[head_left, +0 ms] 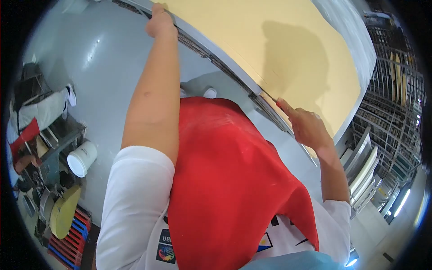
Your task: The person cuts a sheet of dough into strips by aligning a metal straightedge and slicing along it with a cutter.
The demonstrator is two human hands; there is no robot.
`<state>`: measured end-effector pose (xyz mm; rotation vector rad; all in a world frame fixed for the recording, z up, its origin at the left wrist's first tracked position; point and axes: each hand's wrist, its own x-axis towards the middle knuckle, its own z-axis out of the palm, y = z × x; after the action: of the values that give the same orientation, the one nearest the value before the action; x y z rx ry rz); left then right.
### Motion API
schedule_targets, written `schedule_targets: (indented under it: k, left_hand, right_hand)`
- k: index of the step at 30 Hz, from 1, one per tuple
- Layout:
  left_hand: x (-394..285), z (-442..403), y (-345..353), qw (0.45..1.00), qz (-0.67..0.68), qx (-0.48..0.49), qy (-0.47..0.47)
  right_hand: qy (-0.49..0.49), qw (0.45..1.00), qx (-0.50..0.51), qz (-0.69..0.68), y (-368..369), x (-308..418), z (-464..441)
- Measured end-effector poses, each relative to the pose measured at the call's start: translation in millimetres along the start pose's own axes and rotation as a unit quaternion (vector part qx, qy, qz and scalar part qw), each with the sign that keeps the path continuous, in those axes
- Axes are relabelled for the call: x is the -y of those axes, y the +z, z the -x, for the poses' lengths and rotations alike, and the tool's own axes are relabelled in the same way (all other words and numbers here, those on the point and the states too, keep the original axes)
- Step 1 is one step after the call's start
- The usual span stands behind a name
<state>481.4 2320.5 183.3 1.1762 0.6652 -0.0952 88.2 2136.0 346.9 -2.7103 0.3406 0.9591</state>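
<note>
A wide, smooth pale-yellow sheet (225, 27), perhaps dough, covers the table. My right hand (310, 128) is closed around the red handle of a slim knife (268, 95), index finger stretched along it. The knife's thin blade lies at the sheet's near edge, beside a fine line in the surface. Farther along the same side, my left hand (160, 21) is closed at the table's metal edge (204, 42); its fingertips are partly hidden. My head's shadow falls across the sheet.
A red apron (225, 180) hangs between my arms. On the left are a white bucket (82, 159), red and blue slatted crates (72, 236), and another person's legs (47, 108). Tall metal racks (391, 94) and stacked white trays (364, 171) stand at right.
</note>
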Motion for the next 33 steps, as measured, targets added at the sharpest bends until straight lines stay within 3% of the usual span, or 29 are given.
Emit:
schedule_targets:
  k: [3, 11, 17, 19, 20, 22, 26, 28, 30, 33]
  left_hand:
    - [-5, 8, 4, 0.998, 0.052, -0.027, 0.016]
    - [-12, 14, 4, 0.999, -0.031, -0.035, -0.005]
    - [-22, 34, 5, 0.999, -0.032, -0.005, -0.018]
    - [-21, 24, 2, 0.999, -0.035, 0.004, -0.017]
    - [-20, 15, -2, 0.999, -0.018, 0.034, -0.023]
    - [-21, 1, -8, 0.997, -0.001, 0.067, -0.028]
    - [-37, -12, -18, 0.992, -0.104, 0.073, -0.018]
    - [-46, -24, -22, 0.986, -0.150, 0.067, -0.003]
    - [-46, -36, -27, 0.984, -0.118, 0.130, -0.041]
    - [-48, -44, -32, 0.974, -0.130, 0.167, -0.076]
  right_hand:
    - [-0.005, 0.999, -0.032, 0.020, 11, -5, 4]
    - [0.052, 0.998, -0.022, 0.034, 25, 5, 32]
    - [0.121, 0.983, -0.023, -0.139, 39, -2, 71]
    - [0.034, 0.938, -0.229, -0.258, 42, -8, 72]
    - [0.035, 0.936, -0.233, -0.261, 37, -6, 66]
    - [0.078, 0.877, -0.265, -0.393, 20, 0, 41]
    - [-0.028, 0.858, -0.382, -0.341, 4, 29, -53]
    - [-0.049, 0.887, -0.357, -0.288, -6, 62, -102]
    - [-0.090, 0.901, -0.367, -0.212, -4, 87, -137]
    - [-0.029, 0.929, -0.314, -0.195, -9, 93, -107]
